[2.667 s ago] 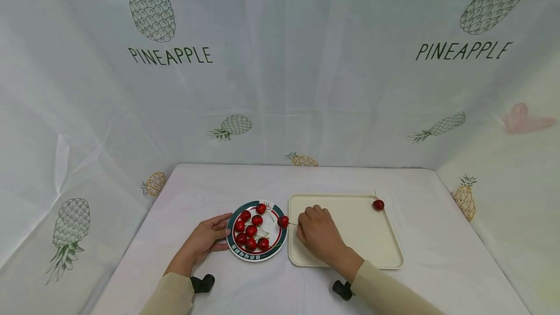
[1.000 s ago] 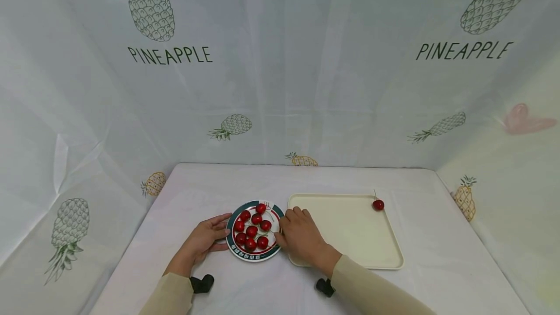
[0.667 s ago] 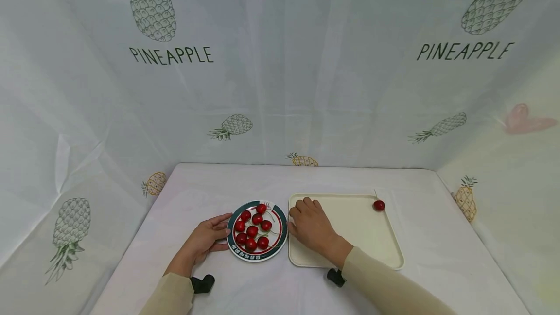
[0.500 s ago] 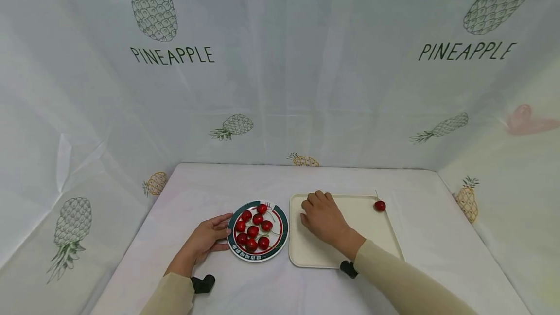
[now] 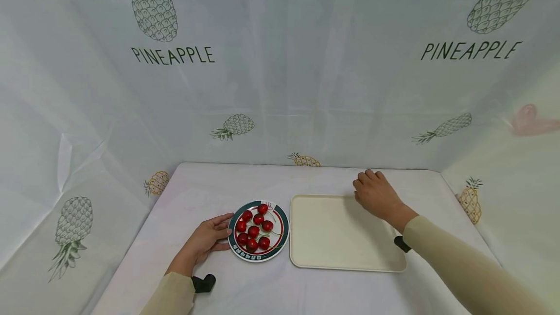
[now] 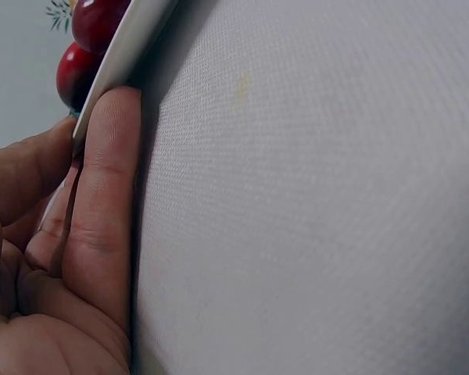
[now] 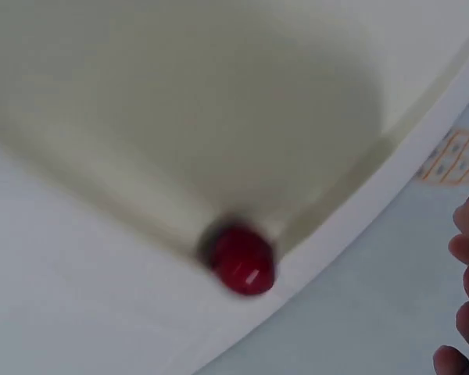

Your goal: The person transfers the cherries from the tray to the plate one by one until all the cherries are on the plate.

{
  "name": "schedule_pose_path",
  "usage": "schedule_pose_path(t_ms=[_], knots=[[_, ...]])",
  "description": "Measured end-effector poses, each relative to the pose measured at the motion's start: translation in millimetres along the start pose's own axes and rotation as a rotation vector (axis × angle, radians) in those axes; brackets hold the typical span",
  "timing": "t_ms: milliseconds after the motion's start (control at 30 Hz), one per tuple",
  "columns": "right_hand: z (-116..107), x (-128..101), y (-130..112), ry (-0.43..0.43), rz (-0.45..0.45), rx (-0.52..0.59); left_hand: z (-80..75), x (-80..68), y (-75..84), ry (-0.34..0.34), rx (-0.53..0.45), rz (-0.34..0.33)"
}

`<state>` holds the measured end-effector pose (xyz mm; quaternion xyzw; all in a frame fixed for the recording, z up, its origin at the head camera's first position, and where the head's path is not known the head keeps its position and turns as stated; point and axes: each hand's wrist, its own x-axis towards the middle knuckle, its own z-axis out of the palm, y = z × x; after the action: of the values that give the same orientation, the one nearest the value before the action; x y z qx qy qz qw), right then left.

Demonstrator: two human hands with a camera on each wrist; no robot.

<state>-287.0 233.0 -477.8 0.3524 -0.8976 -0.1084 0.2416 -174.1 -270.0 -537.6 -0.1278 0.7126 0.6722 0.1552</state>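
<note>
My left hand (image 5: 205, 238) grips the left edge of a small round plate (image 5: 284, 237) with a dark green band. In the left wrist view the thumb meets the rim, with straighter fingers (image 6: 105, 195) along the underside. Several red cherries (image 5: 253, 231) with thin stems sit on the plate. Over the back right corner of a cream tray (image 5: 337, 239) hovers my right hand (image 5: 377, 196), fingers bent loosely, holding nothing. The right wrist view shows a single cherry (image 7: 245, 264) at a tray corner; the right hand and arm hide it in the head view.
The tray stands right beside the plate on a white-covered table (image 5: 245, 286). White cloth (image 5: 280, 77) with printed pineapples hangs behind and at both sides. A black wrist mount (image 5: 203, 283) sits at the left wrist, another black mount (image 5: 402, 244) at the right.
My right hand drew a cherry by its stem onto the plate, let it go, then moved right and back across the tray to the far corner. My left hand stayed on the plate.
</note>
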Motion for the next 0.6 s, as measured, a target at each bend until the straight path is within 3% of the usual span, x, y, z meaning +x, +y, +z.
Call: schedule_pose_path(t_ms=[300,600], knots=[[-5,-24,57,-0.151,-0.127,-0.129,1.1,-0.8,0.8,-0.003,-0.001,0.003],[2,-29,72,-0.219,-0.210,-0.093,1.5,-1.4,1.4,0.009,0.001,-0.004]])
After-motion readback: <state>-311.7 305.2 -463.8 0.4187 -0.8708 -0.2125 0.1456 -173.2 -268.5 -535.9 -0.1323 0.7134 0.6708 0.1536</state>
